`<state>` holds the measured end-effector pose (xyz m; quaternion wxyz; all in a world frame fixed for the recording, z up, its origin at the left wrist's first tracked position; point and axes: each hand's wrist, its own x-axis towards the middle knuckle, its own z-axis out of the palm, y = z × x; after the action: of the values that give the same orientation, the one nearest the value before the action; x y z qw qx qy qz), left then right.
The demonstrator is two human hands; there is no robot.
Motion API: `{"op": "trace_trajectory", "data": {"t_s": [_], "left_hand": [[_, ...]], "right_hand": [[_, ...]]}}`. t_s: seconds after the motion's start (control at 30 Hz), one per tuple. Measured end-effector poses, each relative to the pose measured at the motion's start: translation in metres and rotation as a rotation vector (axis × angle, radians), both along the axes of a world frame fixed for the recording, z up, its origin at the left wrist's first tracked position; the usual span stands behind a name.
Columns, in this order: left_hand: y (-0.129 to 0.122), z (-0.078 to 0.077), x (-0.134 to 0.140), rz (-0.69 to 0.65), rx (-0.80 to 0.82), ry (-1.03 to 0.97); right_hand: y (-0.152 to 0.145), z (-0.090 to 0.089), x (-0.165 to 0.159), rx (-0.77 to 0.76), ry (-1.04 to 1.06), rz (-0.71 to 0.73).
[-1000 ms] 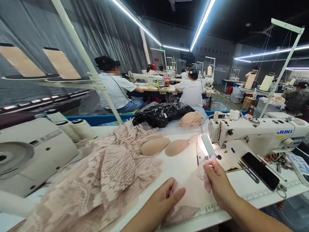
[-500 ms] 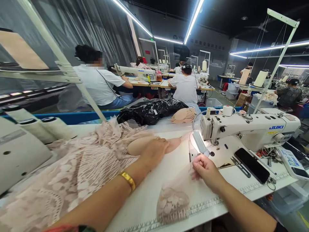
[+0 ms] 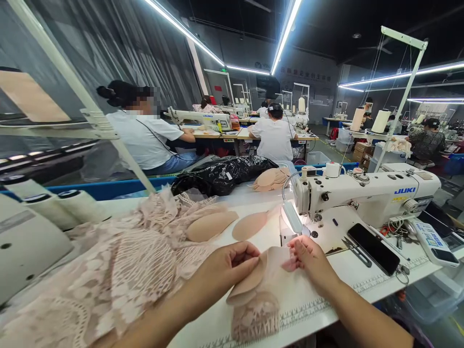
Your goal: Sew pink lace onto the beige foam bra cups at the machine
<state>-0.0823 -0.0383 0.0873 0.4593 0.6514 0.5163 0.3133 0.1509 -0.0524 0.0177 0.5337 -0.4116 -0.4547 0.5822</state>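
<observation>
My left hand point(image 3: 232, 263) pinches the edge of a beige oval bra pad point(image 3: 246, 285), thumb and fingers closed on it. The pad lies against a sheer lace piece point(image 3: 255, 314), whose lower end has a floral pattern and rests on the ruler-marked table edge. My right hand point(image 3: 310, 258) is closed on the upper right corner of that lace piece, in front of the sewing machine point(image 3: 362, 193). Beyond my left hand, more beige oval pads point(image 3: 212, 226) lie on the white table, one point(image 3: 250, 225) apart from the others. Both sets of fingertips are partly hidden.
Heaped lace fabric point(image 3: 145, 261) covers the left side. A phone point(image 3: 373, 248) and thread snips point(image 3: 357, 252) lie at the right. Behind are a black plastic bag point(image 3: 224, 175), stacked pads point(image 3: 270, 179), and seated co-workers point(image 3: 145, 130). A lamp point(image 3: 292, 217) stands near the needle.
My left hand has come back from the pads on the table with one pad, now held against the lace piece. My right hand keeps its hold. The view has shifted slightly.
</observation>
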Motion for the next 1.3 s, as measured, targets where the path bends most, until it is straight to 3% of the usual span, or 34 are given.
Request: {"op": "trace_trajectory", "data": {"t_s": [0.13,0.23,0.33,0.4,0.5,0.57,0.7,0.77,0.8,0.9,1.0,1.13,1.3], "left_hand": [[0.004,0.002,0.006,-0.144,0.09,0.199],[0.013,0.012,0.01,-0.299,0.185,0.211],[0.018,0.026,0.018,-0.585,0.092,0.153],[0.02,0.032,0.022,-0.673,0.054,0.16],[0.021,0.035,0.018,-0.55,0.143,0.196],[0.022,0.032,0.008,-0.421,0.299,0.214],[0.021,0.018,-0.009,-0.231,0.981,0.338],[0.017,0.005,-0.009,-0.19,1.305,0.457],[0.014,-0.003,-0.007,-0.196,1.38,0.523],[0.008,-0.027,0.006,-0.322,1.335,0.609],[0.011,-0.043,0.021,-0.516,1.296,0.595],[0.03,-0.049,0.037,-0.576,1.242,0.696],[0.043,-0.049,0.041,-0.566,1.113,0.713]], "right_hand": [[-0.011,0.005,-0.004,0.092,-0.167,-0.023],[-0.023,0.017,-0.004,0.239,-0.357,0.066],[-0.033,0.038,0.002,0.446,-0.573,0.187],[-0.035,0.053,0.008,0.568,-0.71,0.163],[-0.032,0.067,0.015,0.762,-0.886,-0.026],[-0.026,0.07,0.013,0.936,-0.935,-0.177],[-0.01,0.053,0.003,1.275,-0.887,-0.364],[0.001,0.035,0.001,1.326,-0.936,-0.347],[0.007,0.025,0.003,1.331,-0.985,-0.314],[0.026,-0.002,0.016,1.352,-1.123,-0.157],[0.041,-0.016,0.034,1.401,-1.227,0.041],[0.054,-0.02,0.053,1.37,-1.36,0.215],[0.054,-0.022,0.067,1.236,-1.262,0.204]]}}
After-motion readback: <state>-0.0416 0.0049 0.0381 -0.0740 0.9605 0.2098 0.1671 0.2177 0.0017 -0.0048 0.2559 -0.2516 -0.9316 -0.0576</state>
